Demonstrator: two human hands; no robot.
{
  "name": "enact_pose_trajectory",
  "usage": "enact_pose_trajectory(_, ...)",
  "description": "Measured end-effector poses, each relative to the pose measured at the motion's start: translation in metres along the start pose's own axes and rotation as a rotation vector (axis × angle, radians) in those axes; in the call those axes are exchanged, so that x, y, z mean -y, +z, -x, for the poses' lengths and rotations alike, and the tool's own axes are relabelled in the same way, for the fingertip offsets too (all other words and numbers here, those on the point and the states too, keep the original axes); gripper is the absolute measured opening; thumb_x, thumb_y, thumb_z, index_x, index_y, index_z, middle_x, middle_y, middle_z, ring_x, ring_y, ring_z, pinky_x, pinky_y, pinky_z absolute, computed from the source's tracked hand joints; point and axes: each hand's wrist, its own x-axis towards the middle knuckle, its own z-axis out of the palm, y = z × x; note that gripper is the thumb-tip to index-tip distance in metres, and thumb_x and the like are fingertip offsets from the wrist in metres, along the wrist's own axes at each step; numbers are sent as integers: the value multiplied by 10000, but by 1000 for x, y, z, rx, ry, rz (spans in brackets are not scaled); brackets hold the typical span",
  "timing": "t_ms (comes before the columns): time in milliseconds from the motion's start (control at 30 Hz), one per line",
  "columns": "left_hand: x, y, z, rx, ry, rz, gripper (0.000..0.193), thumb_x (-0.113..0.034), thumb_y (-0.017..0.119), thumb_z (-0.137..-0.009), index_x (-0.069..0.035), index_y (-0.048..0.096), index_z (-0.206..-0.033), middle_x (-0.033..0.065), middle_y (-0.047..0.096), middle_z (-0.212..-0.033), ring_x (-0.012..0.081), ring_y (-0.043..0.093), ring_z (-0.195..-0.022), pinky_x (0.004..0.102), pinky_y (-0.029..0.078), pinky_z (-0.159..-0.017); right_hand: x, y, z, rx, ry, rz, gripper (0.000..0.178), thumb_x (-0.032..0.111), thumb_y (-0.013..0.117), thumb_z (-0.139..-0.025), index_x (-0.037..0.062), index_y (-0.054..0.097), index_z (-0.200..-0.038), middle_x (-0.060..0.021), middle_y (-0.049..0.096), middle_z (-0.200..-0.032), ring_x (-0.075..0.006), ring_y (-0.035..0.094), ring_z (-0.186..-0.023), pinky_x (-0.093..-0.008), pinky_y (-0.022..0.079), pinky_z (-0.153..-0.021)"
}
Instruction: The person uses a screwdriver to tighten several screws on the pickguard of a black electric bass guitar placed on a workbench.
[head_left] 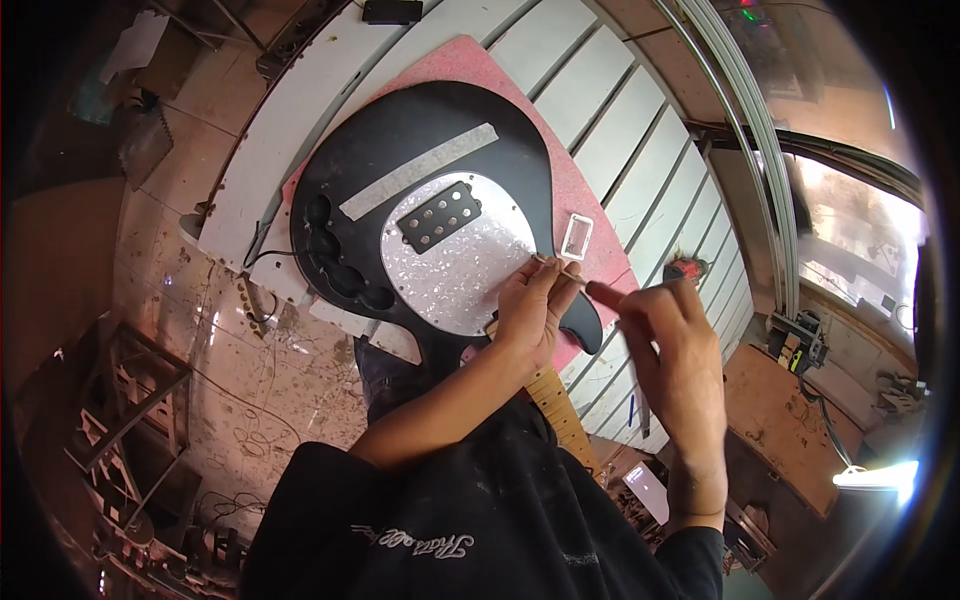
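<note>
One black guitar (pixel 355 235) lies on a pink pad (pixel 602 242), its long axis slanting, neck (pixel 562 420) pointing lower right. It bears one pearly pickguard (pixel 460 292), one pickup (pixel 440 217) and one tape strip (pixel 420 172); one white frame (pixel 568 238) sits beside it. The left hand (pixel 530 315) pinches one thin rod (pixel 572 275) at the pickguard's edge; the right hand (pixel 675 340) curls by its outer end, grip too blurred to tell.

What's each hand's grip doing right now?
Left hand: closed, pinching a thin shaft near the pearloid pickguard.
Right hand: curled at the shaft's outer end; hold unclear.
</note>
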Motion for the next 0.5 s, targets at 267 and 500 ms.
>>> enact_pose_trajectory(267, 5, -3, -1, 47, 14, 2, 179, 38, 576, -925, 10, 471, -1066, 120, 610, -1023, 230, 664, -973, 346, 603, -893, -14, -4, 0, 13, 11, 29, 141, 138, 697, -864, 51, 632, -953, -136, 577, -790, -349, 619, -664, -426, 483, -566)
enact_pose_trajectory(500, 5, 5, 9, 42, 10, 20, 258, 1, 610, -919, -21, 453, -1122, 109, 612, -1055, 223, 655, -1007, 318, 590, -904, -24, 4, -8, 99, 44, 206, 161, 166, 699, -867, 27, 624, -902, -131, 581, -773, -342, 629, -665, -417, 501, -572)
